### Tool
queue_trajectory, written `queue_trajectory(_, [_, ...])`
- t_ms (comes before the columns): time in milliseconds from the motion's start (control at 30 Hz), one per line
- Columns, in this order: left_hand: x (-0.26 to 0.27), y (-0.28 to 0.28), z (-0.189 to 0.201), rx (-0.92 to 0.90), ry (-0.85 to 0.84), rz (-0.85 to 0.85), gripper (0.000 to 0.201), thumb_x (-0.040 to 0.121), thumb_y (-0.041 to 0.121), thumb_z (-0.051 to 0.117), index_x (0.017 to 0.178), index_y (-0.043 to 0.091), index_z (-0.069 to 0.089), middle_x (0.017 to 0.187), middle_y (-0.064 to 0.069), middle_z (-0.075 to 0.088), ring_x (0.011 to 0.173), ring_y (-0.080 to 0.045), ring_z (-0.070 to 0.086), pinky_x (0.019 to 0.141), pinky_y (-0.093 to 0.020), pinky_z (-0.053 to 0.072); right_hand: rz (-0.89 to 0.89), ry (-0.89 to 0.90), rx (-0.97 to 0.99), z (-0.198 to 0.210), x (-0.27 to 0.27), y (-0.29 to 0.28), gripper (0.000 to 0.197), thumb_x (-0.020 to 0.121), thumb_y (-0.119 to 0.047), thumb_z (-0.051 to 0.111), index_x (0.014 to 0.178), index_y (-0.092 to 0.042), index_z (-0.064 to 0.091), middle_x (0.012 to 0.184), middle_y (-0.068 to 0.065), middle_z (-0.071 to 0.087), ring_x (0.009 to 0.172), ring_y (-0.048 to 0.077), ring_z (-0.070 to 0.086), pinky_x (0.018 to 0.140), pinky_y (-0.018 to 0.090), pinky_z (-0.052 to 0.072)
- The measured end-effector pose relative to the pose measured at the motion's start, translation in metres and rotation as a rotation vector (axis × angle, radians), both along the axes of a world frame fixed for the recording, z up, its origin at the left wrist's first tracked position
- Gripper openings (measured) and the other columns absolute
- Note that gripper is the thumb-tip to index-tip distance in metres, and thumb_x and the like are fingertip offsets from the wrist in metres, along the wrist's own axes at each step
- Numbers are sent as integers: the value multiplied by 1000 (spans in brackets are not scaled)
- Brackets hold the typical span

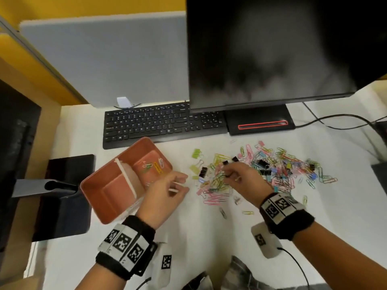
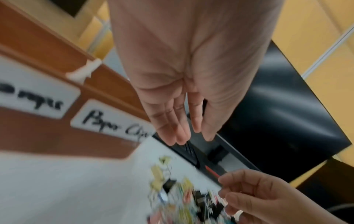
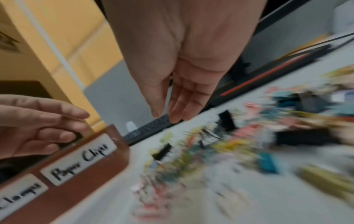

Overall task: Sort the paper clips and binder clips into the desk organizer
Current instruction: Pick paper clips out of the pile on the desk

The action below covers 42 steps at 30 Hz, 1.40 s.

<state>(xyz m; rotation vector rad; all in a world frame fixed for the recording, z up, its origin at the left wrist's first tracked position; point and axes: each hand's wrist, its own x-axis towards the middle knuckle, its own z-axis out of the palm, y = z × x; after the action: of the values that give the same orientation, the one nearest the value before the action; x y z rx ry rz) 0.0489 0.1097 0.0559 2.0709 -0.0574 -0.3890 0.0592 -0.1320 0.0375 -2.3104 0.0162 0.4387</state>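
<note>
The organizer (image 1: pixel 100 186) sits just beside the clip pile (image 1: pixel 261 170) for short transfers; both the left hand (image 1: pixel 165 193) and right hand (image 1: pixel 245 178) hover relaxed, holding nothing visible.

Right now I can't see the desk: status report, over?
Left hand open beside organizer. Right hand over clip pile, grip unclear. Few paper clips in one compartment; other empty.

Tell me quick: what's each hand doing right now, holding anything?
Left hand: open, fingers straight, nothing in it, beside the organizer.
Right hand: open, fingers straight over the clip pile, nothing gripped.
</note>
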Motion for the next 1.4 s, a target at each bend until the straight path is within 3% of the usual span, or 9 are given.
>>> queue_trajectory(133, [-9,-31,-30,93,74,-115,32,77,17,71,104,30,57,105,8,53,89,-8,56,78,-24,48,-59,75,-62,-26,-24,-41,23,84,-14,65,106,-17,63,97,2,64,81,15,60,74,30,53])
queue_trajectory(333, [-14,-54,-67,280,109,-166,58,69,28,78,120,27,52,106,2,43,97,-14,49,95,-27,41,-64,76,-162,-46,-17,-60,37,82,-20,67,118,-19,59,117,3,57,95,14,56,91,29,49])
queue_trajectory(500, [-20,-61,-82,430,96,-200,77,63,38,79,131,34,42,114,5,36,108,-15,44,94,-35,44,67,48,-412,-44,-16,-61,57,73,-44,71,124,-28,51,125,1,50,115,22,46,99,42,42])
queue_trajectory(600, [-18,-66,-87,448,66,-195,68,67,36,78,128,33,46,111,3,37,102,-17,47,92,-36,47,176,44,-461,-44,-12,-49,62,73,-47,70,128,-27,47,131,0,45,121,22,42,103,44,38])
queue_trajectory(800, [-7,-74,-93,479,-40,-192,27,80,29,67,106,26,61,108,5,49,94,-19,52,80,-34,50,197,38,-353,-50,0,-46,29,84,-27,64,112,-19,61,121,0,51,102,21,55,94,39,47])
queue_trajectory(1000, [-2,-74,-97,481,-159,-190,8,78,26,71,83,20,70,93,4,61,85,-19,55,71,-29,47,255,0,-394,-54,7,-52,19,88,-29,58,101,-18,67,110,0,58,103,23,52,88,38,42])
queue_trajectory(1167, [0,-75,-92,446,-186,-180,9,83,30,65,86,23,70,87,7,66,78,-17,59,67,-23,42,222,-50,-319,-53,7,-63,20,89,-33,57,92,-18,70,100,-5,65,100,18,53,87,38,43])
queue_trajectory(1300, [4,-72,-85,342,-61,-90,13,86,40,61,92,31,68,88,13,65,80,-7,59,73,-25,49,209,-100,-237,-46,8,-69,18,90,-30,56,88,-17,68,83,-1,70,79,17,60,75,38,53])
queue_trajectory(1400, [6,-69,-67,237,-53,-19,12,84,23,65,94,22,71,87,10,68,81,-1,60,70,-7,43,172,-117,-179,-33,11,-68,20,92,-30,55,94,-16,68,84,0,70,76,16,63,70,33,55])
